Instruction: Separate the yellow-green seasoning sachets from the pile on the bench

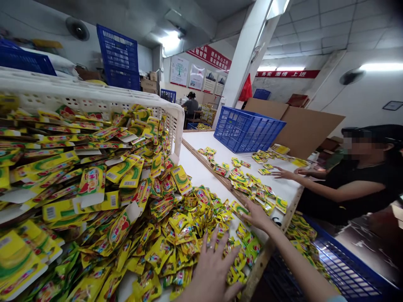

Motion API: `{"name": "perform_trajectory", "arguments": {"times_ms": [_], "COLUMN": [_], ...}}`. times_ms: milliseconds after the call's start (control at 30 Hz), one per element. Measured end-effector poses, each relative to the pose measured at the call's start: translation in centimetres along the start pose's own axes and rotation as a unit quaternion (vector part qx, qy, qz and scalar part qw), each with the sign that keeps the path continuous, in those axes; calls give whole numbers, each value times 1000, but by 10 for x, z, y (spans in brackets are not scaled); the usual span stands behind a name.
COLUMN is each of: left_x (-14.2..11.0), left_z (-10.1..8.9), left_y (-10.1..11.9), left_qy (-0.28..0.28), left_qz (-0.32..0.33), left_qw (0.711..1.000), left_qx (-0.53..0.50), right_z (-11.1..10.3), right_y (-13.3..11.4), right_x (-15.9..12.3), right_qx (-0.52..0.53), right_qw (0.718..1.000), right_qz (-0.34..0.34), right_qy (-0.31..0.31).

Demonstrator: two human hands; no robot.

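My left hand [213, 265] hovers palm down over a heap of small yellow sachets [178, 226], its fingers spread, with a ring on one finger. My right hand [257, 214] reaches to the wooden divider strip [227, 184], fingers stretched out. At its fingertips lies a yellow packet [238, 208]; whether they touch I cannot tell. Left of the sachets, many flat yellow cardboard boxes [92, 182] with watermelon and banana pictures spill from a tipped white plastic crate [178, 119]. A few green sachets [252, 248] lie below my right hand.
Beyond the strip, filled yellow boxes [241, 178] lie scattered on the white table [201, 137] near a blue crate [248, 130]. A co-worker's hand [285, 173] rests among them. Below the table edge, another blue crate [343, 260] stands beside more yellow packs. A cardboard sheet [310, 134] stands behind.
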State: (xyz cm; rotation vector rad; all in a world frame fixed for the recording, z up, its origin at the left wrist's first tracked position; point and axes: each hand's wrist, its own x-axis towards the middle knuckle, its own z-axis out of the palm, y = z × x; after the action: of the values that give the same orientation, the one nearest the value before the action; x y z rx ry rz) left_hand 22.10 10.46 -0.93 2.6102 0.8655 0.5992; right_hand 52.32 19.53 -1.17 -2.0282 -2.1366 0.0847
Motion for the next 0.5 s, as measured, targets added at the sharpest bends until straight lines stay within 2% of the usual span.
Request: {"name": "perform_trajectory", "arguments": {"times_ms": [67,167,333,433,500], "left_x": [21,19,-31,-68,-94], "left_z": [7,9,-10,-18,-19], "left_y": [3,-5,-26,-46,-60], "left_qy": [-41,-92,-156,-120,-83], "left_qz": [-28,-38,-17,8,55], "left_qw": [999,995,986,982,982], "left_qx": [-21,-12,61,144,161], "right_z": [-1,5,14,-2,-22], "right_y": [-5,-9,-5,4,13], "right_x": [-2,-9,-12,-8,-2], "right_qx": [-9,-17,14,35,41], "right_qw": [1000,1000,1000,999,996], "right_qz": [-8,-10,8,24,53], "right_qy": [-13,-20,-10,22,65]}}
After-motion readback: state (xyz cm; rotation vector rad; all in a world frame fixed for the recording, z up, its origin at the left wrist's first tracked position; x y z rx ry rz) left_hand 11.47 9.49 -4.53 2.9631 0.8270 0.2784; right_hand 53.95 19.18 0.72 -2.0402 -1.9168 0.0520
